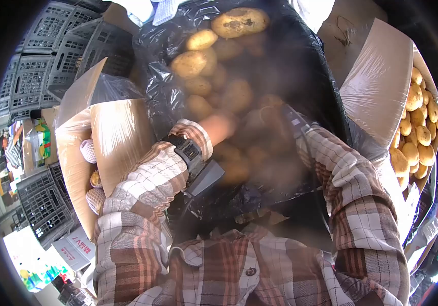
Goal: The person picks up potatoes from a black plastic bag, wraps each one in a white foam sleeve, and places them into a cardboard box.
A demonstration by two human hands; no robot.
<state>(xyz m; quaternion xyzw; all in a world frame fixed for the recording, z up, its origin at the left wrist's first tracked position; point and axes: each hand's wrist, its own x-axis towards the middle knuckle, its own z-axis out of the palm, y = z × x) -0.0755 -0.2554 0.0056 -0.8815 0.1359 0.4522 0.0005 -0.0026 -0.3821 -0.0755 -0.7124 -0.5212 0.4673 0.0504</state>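
Grey crates [38,76] stand in the background, left of the black liner [157,76]. Just left of the liner is a cardboard box [119,143] containing net-wrapped items [87,151]. Inside the liner lie loose potatoes [237,95], with the left hand [220,127], then the right hand [276,115], at them; both are blurred, finger state and grip undeterminable. Right of the liner, a second carton [380,76] holds further potatoes [418,127].

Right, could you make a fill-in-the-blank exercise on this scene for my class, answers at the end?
1. The potatoes in the middle lie in plastic sheeting coloured ____.
2. The cardboard box at the picture's right holds more ____.
3. The netted items are in another box, beside the person's ____ arm.

Missing words: black; potatoes; left.
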